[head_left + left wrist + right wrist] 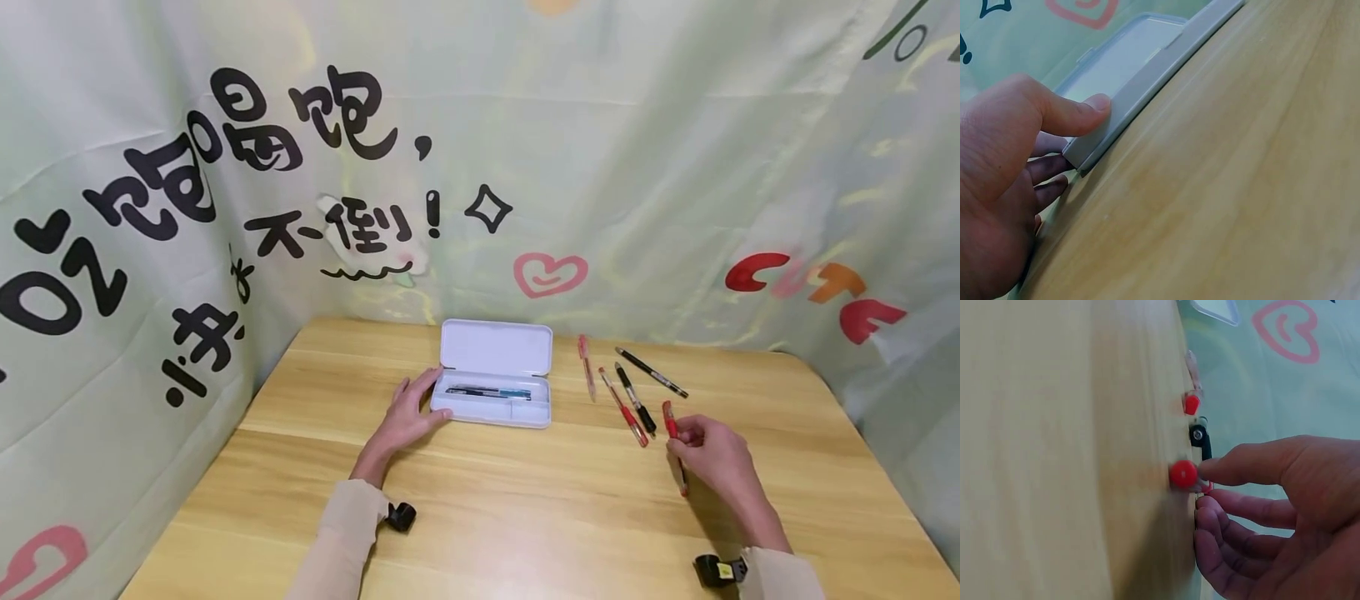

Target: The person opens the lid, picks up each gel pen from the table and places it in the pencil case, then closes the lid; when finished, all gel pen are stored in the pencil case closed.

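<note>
A white pencil case (476, 410) lies open on the table, its lid tilted back. Inside its rear compartment are a few dark and blue pens (487, 392). My left hand (408, 412) grips the case's left end; in the left wrist view the thumb presses the rim of the case (1124, 103) while the fingers curl by the end wall. To the right, my right hand (716, 454) pinches a red pen (670, 417) between thumb and forefinger, low over the table. Seen from the right wrist, that pen's red end (1183, 474) faces the camera.
Between the case and my right hand lie a pink pen (587, 367), another red pen (624, 408), a black pen (634, 398) and a second black pen (651, 372) farther back. A printed curtain (637, 208) hangs behind the wooden table (525, 517).
</note>
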`<action>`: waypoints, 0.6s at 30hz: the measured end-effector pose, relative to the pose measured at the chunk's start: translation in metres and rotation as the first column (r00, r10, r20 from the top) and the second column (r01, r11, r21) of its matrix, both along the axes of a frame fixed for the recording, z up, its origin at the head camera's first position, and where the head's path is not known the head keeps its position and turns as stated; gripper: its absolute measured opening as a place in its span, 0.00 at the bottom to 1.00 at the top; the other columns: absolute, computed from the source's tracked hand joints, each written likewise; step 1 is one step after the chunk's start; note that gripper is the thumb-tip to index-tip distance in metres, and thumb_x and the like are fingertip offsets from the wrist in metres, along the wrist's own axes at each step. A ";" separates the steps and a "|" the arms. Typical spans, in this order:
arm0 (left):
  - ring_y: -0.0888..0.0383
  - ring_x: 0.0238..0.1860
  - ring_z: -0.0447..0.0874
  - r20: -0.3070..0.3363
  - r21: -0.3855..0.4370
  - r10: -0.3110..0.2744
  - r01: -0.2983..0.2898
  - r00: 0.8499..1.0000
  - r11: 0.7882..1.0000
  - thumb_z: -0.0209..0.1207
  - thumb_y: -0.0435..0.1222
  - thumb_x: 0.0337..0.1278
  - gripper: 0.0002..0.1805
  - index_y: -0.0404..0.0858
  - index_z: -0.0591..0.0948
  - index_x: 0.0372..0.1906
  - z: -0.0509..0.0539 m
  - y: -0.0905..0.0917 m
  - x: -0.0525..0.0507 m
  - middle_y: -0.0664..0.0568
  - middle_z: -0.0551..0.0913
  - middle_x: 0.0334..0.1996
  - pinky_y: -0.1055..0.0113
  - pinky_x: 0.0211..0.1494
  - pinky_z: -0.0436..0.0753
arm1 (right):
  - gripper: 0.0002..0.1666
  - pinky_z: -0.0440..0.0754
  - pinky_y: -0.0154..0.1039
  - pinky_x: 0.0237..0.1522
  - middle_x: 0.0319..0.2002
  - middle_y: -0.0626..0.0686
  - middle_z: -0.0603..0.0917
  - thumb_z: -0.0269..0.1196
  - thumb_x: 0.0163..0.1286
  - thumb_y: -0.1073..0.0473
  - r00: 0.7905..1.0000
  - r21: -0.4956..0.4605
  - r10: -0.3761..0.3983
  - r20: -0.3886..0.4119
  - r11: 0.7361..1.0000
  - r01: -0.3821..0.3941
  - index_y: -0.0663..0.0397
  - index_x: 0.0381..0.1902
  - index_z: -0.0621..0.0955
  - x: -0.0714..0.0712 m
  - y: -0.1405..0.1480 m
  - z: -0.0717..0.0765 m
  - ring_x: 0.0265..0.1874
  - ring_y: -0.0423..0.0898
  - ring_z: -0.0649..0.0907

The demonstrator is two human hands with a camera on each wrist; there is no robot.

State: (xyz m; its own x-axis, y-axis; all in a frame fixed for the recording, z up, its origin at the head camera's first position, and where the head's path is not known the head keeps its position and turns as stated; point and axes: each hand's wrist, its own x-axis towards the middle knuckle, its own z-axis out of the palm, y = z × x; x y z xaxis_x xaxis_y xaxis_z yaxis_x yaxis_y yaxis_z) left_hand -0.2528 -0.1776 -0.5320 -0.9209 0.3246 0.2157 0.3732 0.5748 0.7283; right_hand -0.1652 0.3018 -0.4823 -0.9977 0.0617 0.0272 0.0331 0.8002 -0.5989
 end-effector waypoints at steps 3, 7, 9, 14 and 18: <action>0.39 0.78 0.57 -0.001 -0.002 0.002 -0.002 1.000 1.000 0.69 0.40 0.61 0.43 0.34 0.64 0.78 0.000 0.000 -0.001 0.37 0.65 0.76 0.40 0.80 0.39 | 0.18 0.76 0.37 0.24 0.32 0.53 0.85 0.66 0.64 0.64 1.000 -0.001 -0.017 0.008 1.000 0.017 0.71 0.49 0.82 0.000 -0.003 0.001 0.28 0.46 0.80; 0.39 0.77 0.58 0.012 0.006 0.010 -0.010 1.000 1.000 0.69 0.39 0.60 0.43 0.34 0.65 0.78 0.000 -0.001 0.001 0.37 0.66 0.75 0.40 0.80 0.40 | 0.19 0.75 0.37 0.21 0.34 0.55 0.85 0.65 0.64 0.65 0.998 -0.047 -0.041 0.053 0.998 0.044 0.71 0.50 0.82 0.002 -0.003 -0.002 0.26 0.46 0.79; 0.38 0.77 0.59 0.007 0.001 0.008 -0.008 1.000 1.000 0.69 0.39 0.60 0.43 0.34 0.65 0.77 -0.001 -0.001 0.001 0.37 0.66 0.75 0.39 0.80 0.41 | 0.19 0.75 0.37 0.20 0.35 0.55 0.85 0.64 0.64 0.65 0.997 -0.064 -0.046 0.067 0.997 0.051 0.71 0.51 0.82 0.003 -0.003 -0.004 0.26 0.45 0.79; 0.39 0.77 0.59 0.003 -0.005 -0.001 0.001 1.000 1.000 0.69 0.39 0.61 0.43 0.34 0.65 0.78 0.000 -0.001 0.001 0.37 0.66 0.75 0.39 0.80 0.41 | 0.19 0.75 0.35 0.22 0.37 0.56 0.84 0.63 0.66 0.64 0.998 -0.069 -0.063 0.030 0.996 0.064 0.70 0.52 0.83 0.004 -0.003 0.002 0.30 0.47 0.80; 0.39 0.77 0.59 -0.009 -0.005 0.002 -0.002 1.000 1.000 0.69 0.38 0.60 0.43 0.34 0.64 0.78 0.002 -0.001 0.000 0.37 0.66 0.75 0.39 0.79 0.41 | 0.16 0.77 0.33 0.26 0.39 0.58 0.86 0.64 0.67 0.65 0.996 -0.084 -0.057 -0.066 0.995 0.051 0.67 0.51 0.85 0.001 -0.008 0.006 0.36 0.52 0.84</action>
